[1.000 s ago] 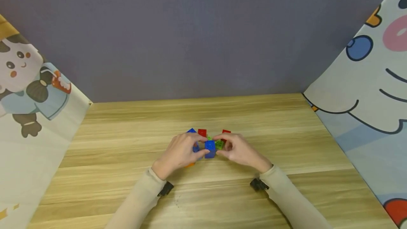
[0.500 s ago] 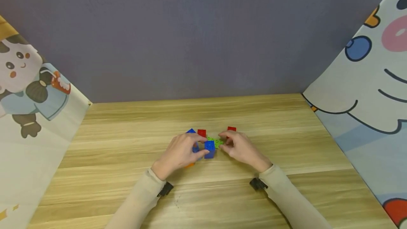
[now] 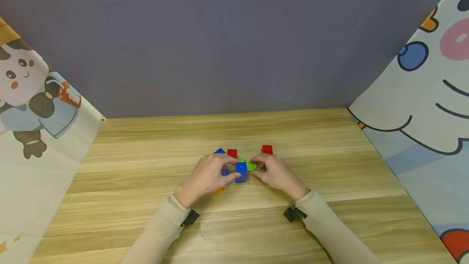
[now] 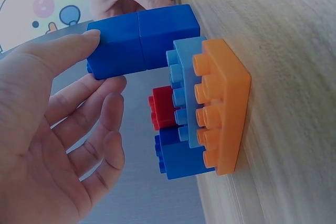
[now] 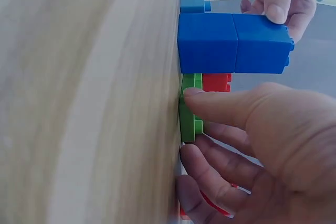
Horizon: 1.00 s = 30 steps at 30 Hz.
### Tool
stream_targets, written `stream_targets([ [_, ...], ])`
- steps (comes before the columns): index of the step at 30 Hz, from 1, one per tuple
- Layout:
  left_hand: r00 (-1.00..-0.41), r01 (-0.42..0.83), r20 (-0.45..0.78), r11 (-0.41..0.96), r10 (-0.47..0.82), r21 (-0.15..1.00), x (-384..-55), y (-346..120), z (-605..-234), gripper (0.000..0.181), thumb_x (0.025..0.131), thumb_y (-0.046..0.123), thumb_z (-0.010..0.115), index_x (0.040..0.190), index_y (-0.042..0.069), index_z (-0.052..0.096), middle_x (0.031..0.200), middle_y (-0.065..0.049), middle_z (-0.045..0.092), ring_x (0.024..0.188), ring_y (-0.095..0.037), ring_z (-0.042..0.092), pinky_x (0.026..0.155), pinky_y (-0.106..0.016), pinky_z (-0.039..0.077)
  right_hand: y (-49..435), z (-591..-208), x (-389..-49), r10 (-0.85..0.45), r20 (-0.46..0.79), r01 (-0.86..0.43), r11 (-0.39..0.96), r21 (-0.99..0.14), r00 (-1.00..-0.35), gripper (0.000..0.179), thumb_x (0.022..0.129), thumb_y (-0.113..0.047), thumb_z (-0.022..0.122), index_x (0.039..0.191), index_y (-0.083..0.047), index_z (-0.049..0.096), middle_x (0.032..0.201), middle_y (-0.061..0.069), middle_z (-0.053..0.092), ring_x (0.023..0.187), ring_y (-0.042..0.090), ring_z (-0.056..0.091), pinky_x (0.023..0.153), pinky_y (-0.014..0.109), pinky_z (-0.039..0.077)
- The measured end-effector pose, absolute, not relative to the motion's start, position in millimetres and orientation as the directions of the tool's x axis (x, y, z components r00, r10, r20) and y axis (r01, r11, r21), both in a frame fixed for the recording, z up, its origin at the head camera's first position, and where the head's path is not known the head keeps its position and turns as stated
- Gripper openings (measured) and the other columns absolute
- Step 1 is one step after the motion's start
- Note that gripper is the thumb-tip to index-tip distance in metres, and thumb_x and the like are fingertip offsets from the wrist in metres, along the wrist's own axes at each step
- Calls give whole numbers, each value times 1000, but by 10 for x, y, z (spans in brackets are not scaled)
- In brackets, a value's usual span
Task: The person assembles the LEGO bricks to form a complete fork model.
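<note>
My left hand (image 3: pixel 209 174) pinches the upper brick of a blue two-brick stack (image 3: pixel 241 172) between thumb and fingers. In the left wrist view, the seam between the two blue bricks (image 4: pixel 140 40) shows plainly. Just right of the stack, a low green brick (image 3: pixel 252 166) lies on the table, partly covered by it. My right hand (image 3: pixel 276 175) pinches the green brick's right end; in the right wrist view the thumb (image 5: pixel 194 92) rests on its near side and fingers curl behind it. A red brick (image 3: pixel 267 149) stands beyond the right hand's knuckles.
Beside and under the left hand are an orange brick (image 4: pixel 228 108), a light blue brick (image 4: pixel 189 93), another blue brick (image 4: pixel 186 153) and a red brick (image 3: pixel 232 152). The wooden table (image 3: pixel 234 223) ends at a grey back wall (image 3: pixel 227 44), with printed panels either side.
My right hand has moved off the blue stack to the right, then closed on the green brick. The right red brick has shifted right and slightly back. The left hand keeps its place.
</note>
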<state>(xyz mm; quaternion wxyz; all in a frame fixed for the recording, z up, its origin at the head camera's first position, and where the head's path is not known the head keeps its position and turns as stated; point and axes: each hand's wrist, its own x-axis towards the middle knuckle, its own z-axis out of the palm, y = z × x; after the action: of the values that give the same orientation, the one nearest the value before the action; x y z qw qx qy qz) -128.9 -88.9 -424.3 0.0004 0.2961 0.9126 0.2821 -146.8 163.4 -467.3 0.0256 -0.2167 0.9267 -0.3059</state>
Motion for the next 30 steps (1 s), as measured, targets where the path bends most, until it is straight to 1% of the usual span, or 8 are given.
stream_targets([
  [7, -818, 554, 173, 671, 548, 494, -1276, -891, -4235, 37, 97, 36, 81, 124, 12, 78, 113, -6, 79, 79, -12, 71, 61, -22, 52, 1630, -4671, -1462, -427, 96, -400, 711, -579, -899, 30, 91, -16, 86, 119, -7, 79, 109, 6, 80, 84, 8, 70, 75, 29, 60],
  [13, -818, 555, 167, 679, 550, 481, -1274, -889, -4246, 38, 98, 37, 79, 126, 13, 77, 113, -5, 79, 77, -12, 70, 59, -21, 50, 1631, -4660, -1461, -426, 89, -394, 713, -579, -900, 30, 91, -17, 86, 119, -7, 79, 102, 3, 79, 76, 2, 63, 69, 25, 56],
  [16, -821, 552, 171, 677, 545, 487, -1271, -896, -4242, 38, 96, 36, 81, 126, 13, 77, 113, -4, 79, 76, -11, 69, 59, -21, 48, 1633, -4659, -1462, -424, 83, -390, 716, -579, -902, 30, 92, -17, 86, 119, -7, 79, 101, 3, 79, 75, 2, 62, 69, 26, 56],
  [20, -826, 550, 203, 673, 526, 494, -1272, -919, -4217, 37, 94, 35, 83, 123, 13, 78, 105, -3, 80, 74, -12, 67, 59, -22, 48, 1636, -4653, -1461, -422, 78, -386, 720, -576, -903, 30, 92, -18, 86, 119, -7, 79, 101, 3, 79, 75, 2, 62, 70, 26, 56],
  [22, -831, 545, 214, 673, 513, 501, -1270, -936, -4196, 37, 93, 35, 84, 122, 13, 79, 100, -2, 80, 74, -13, 68, 60, -22, 48, 1638, -4650, -1459, -419, 76, -383, 723, -575, -905, 30, 92, -17, 86, 119, -8, 79, 101, 3, 79, 76, 3, 63, 70, 26, 56],
  [25, -835, 539, 222, 670, 503, 510, -1266, -968, -4164, 37, 93, 34, 84, 122, 12, 78, 99, -3, 80, 76, -15, 71, 62, -23, 51, 1640, -4647, -1457, -415, 71, -377, 728, -573, -907, 31, 91, -18, 86, 119, -8, 79, 100, 3, 78, 76, 3, 63, 70, 26, 56],
  [28, -842, 532, 225, 682, 491, 502, -1262, -1008, -4134, 38, 94, 35, 82, 124, 11, 78, 100, -4, 80, 75, -12, 69, 62, -22, 50, 1642, -4648, -1458, -411, 62, -370, 731, -573, -909, 31, 92, -19, 86, 120, -8, 79, 98, 1, 78, 75, 3, 63, 69, 25, 55],
  [30, -848, 524, 228, 687, 479, 504, -1264, -1043, -4122, 38, 95, 35, 82, 125, 12, 78, 99, -4, 79, 71, -9, 66, 59, -22, 49, 1642, -4651, -1459, -411, 60, -369, 732, -572, -910, 31, 92, -19, 86, 120, -8, 79, 97, 0, 77, 75, 3, 62, 68, 25, 54],
])
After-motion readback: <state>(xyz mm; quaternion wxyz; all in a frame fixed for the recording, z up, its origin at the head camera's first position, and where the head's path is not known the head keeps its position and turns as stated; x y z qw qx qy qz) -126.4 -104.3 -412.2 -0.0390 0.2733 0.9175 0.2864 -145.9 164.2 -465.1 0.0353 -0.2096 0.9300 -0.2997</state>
